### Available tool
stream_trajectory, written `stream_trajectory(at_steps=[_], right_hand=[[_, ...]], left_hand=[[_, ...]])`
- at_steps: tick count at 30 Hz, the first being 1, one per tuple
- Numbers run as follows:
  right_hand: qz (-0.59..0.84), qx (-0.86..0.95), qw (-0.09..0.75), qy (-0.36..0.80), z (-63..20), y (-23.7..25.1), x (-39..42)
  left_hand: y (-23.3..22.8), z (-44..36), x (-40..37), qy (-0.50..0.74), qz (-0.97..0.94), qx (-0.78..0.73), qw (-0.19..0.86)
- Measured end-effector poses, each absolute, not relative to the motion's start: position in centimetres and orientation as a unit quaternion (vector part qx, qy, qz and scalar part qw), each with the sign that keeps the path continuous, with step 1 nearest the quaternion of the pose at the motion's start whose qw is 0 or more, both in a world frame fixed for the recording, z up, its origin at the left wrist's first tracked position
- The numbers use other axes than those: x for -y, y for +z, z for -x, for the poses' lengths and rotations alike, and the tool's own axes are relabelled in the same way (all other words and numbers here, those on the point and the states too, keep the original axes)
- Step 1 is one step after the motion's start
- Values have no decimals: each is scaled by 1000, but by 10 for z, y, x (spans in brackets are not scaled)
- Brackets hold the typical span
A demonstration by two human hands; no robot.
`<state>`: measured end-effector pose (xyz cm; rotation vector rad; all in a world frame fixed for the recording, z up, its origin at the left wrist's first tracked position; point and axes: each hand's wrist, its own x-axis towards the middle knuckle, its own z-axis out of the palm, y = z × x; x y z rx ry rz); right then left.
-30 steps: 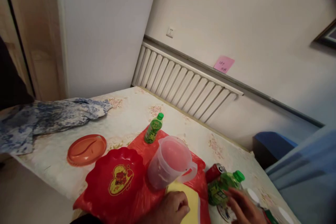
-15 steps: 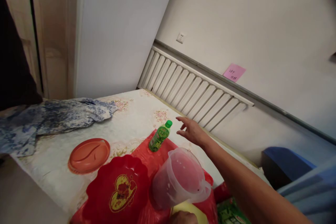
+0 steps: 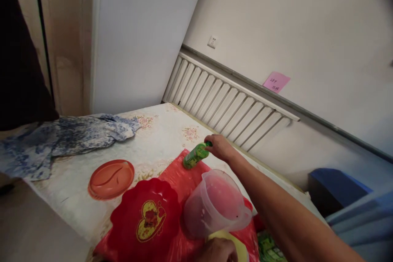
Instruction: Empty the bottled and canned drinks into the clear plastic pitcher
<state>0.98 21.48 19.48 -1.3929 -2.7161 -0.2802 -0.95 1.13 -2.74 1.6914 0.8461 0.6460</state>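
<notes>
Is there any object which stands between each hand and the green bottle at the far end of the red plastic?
For the right hand, nothing visible: it grips the green bottle by its capped end. For the left hand, at the bottom of the view, the translucent pitcher stands in between.

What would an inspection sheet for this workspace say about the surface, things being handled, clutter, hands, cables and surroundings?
Surface: pale, flower-patterned cover, partly under a red plastic sheet.
Things being handled: small green bottle, tilted; yellow item, partly hidden.
Clutter: red scalloped plate, translucent pitcher, orange dish, blue-and-white cloth; green item at the lower edge, partly hidden.
Hands: right hand closed around the small green bottle's top; left hand curled at the yellow item, grip unclear.
Cables: nothing seen.
Surroundings: white radiator, wall socket, pink note.
</notes>
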Motion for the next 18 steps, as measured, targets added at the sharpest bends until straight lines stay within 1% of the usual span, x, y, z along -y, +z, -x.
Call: stream_trajectory(at_steps=[4,9,13,16,18], right_hand=[[497,852,91,-137,-56,231,-196],[544,811,127,-176,-123,274,-145],[571,789,147,-172,-169,286,-93],[595,779,135,-149,-191,284,-56],[612,774,117,-108,-198,279,-35]], left_hand=[[-19,4,-11,280,-729,-349,518],[-22,-2,-9,298,-727,-334,521],[-27,-6,-10,313,-670,-292,606],[-37,-10,-12,329,-615,-242,674],[-44,-12,-12,332,-590,-217,703]])
